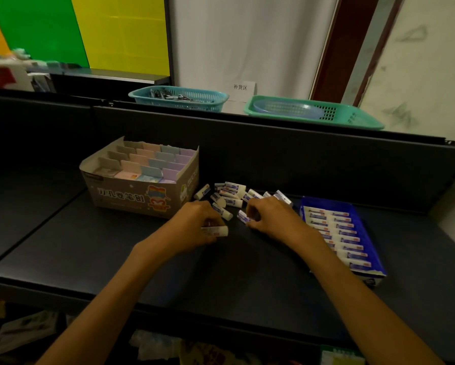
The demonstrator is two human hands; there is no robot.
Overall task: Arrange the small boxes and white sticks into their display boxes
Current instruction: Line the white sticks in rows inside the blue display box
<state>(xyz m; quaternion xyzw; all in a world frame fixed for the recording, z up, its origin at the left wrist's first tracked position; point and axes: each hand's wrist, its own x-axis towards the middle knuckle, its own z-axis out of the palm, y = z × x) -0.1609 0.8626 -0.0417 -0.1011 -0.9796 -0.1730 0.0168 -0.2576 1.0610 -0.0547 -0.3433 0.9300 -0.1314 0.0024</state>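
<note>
A: From the head view, what's the setting?

B: A dark shelf (115,259) with a raised back panel; behind it, at twelve and one o'clock, sit a teal basket (179,98) and a green tray (352,119), likely spare stock bins.

A: And the task's things?

B: At ten o'clock stands the cardboard display box (139,196), its rows of small boxes (152,159) already upright in pastel columns, so that half looks done. At three o'clock lies the blue display box (373,262), with white sticks lined side by side, labels facing up, presumably for shoppers to read. A loose pile of white sticks (234,193) lies between the two boxes, at twelve o'clock from the hands.

A: The hands?

B: The left hand (197,225) has its fingers curled round one white stick (217,231), held sideways just above the shelf. The right hand (268,217) curls over the near edge of the pile, fingertips pinching another stick (243,216).

A: Why both at once?

B: I'd judge it's gathering several to carry across to the blue box together.
</note>
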